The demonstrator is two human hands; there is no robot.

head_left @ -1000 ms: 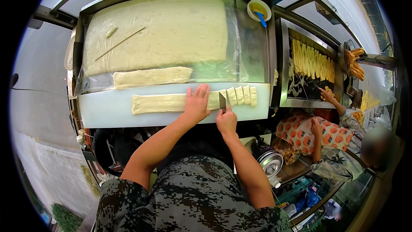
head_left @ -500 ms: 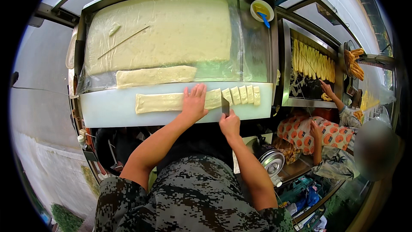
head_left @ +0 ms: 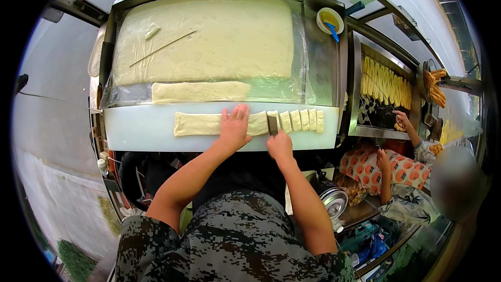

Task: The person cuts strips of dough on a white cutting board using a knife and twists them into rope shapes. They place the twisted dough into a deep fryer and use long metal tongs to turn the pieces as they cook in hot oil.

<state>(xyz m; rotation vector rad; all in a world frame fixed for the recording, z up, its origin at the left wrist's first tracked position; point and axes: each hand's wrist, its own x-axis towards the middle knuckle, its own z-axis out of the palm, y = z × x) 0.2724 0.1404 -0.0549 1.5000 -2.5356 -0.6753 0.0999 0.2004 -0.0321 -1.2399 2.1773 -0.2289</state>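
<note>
Leftward shift since the earlier frame: knife blade [head_left: 272, 124] and cut line step along the dough strip [head_left: 203, 124]. Right hand [head_left: 280, 145] clamped on the blade, upright across the strip. Left hand [head_left: 234, 127] flat, fingers spread, pressing dough just left of it. Strip's long axis runs left; cut pieces [head_left: 302, 120] lie right.

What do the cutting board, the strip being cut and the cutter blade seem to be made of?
Cutting board: probably plastic, smooth matte white.
Strip: soft raw dough, pale yellow, dull, rounded edges.
Cutter blade: likely metal, thin, dark grey, held by the right hand.
</note>
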